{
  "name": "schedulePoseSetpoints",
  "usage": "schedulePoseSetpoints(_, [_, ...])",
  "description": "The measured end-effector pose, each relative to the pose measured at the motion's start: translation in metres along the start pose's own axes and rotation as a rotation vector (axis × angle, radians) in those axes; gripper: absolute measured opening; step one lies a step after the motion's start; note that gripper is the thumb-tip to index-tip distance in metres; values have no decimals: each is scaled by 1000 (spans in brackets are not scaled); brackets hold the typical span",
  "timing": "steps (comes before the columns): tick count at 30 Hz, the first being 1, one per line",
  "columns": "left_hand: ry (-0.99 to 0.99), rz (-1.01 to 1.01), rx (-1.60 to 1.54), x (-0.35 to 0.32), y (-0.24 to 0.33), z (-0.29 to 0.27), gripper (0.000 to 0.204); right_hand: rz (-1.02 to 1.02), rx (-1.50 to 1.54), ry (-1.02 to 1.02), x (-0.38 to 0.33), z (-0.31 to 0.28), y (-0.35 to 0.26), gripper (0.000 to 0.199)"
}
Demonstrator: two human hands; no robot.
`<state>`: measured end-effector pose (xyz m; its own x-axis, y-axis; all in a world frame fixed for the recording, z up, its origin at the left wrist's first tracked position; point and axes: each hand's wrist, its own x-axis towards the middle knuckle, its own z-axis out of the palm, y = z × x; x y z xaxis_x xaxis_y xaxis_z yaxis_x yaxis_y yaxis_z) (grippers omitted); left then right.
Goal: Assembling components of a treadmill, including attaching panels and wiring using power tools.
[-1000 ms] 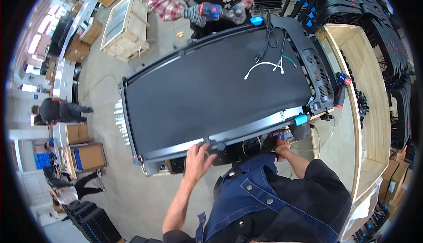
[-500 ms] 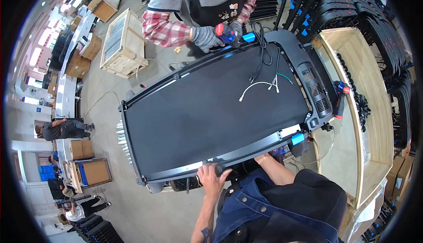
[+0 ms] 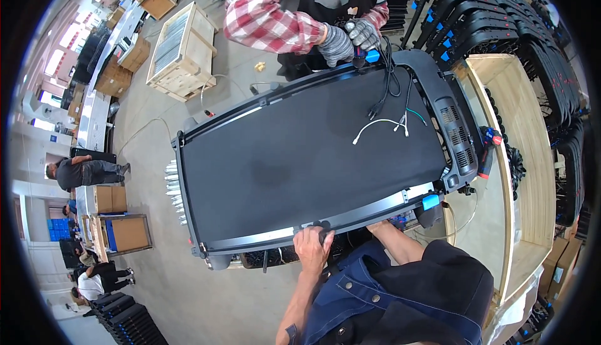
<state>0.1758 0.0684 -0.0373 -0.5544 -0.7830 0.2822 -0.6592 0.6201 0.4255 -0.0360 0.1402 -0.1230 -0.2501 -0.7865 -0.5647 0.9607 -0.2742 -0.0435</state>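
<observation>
A treadmill base with a broad black belt (image 3: 300,157) lies in front of me, its motor cover (image 3: 460,135) at the right end. At the near side rail (image 3: 363,218) my left hand (image 3: 312,247) has its fingers closed round a small dark part (image 3: 323,225) on the rail's edge. My right hand reaches under the same rail, further right; only the wrist (image 3: 383,229) and forearm show, and the fingers are hidden. Across the base, a co-worker's grey-gloved hands (image 3: 349,41) are together at the far rail, on a tool mostly covered by them.
A black power cord (image 3: 389,79) and loose white and green wires (image 3: 382,121) lie on the belt. To the right, a long wooden crate (image 3: 532,157) holds a red-and-blue power tool (image 3: 487,151) at its edge. Black frames (image 3: 482,19) are stacked behind; a slatted crate (image 3: 181,51) stands far left.
The view has shifted slightly. My left hand's thumb has drawn in, closing over the small dark part. The co-worker's hands have come closer together, over the tool. My right arm stays under the rail.
</observation>
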Motion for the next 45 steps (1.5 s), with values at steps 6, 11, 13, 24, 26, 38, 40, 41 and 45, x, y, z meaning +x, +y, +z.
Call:
schedulePoseSetpoints(6, [-33, 60, 9, 2, -8, -6, 32, -44, -67, -27, -22, 23, -4, 42])
schedulePoseSetpoints(11, [-58, 161, -4, 9, -12, -18, 31, -39, -144, -92, -39, 48, 0, 42])
schedulePoseSetpoints(13, [-32, 145, -16, 14, -7, -33, 30, -23, -182, -112, -48, 51, 2, 42])
schedulePoseSetpoints(24, [162, 166, -167, 89, 76, -268, 32, 346, -455, -301, -51, 106, 70, 42])
schedulePoseSetpoints(26, [175, 184, -155, 95, 83, -303, 35, 440, -523, -363, -39, 131, 97, 42])
schedulePoseSetpoints(38, [310, 154, -227, 5, 13, -473, 38, 757, -908, -559, -29, 197, 281, 42])
schedulePoseSetpoints(40, [249, 133, -239, -20, -15, -514, 36, 786, -968, -606, -38, 205, 329, 42])
schedulePoseSetpoints(41, [282, 116, -233, -39, -31, -529, 36, 796, -998, -627, -44, 205, 353, 42])
schedulePoseSetpoints(45, [334, 25, -275, -140, -102, -574, 34, 744, -1079, -683, -75, 200, 443, 42])
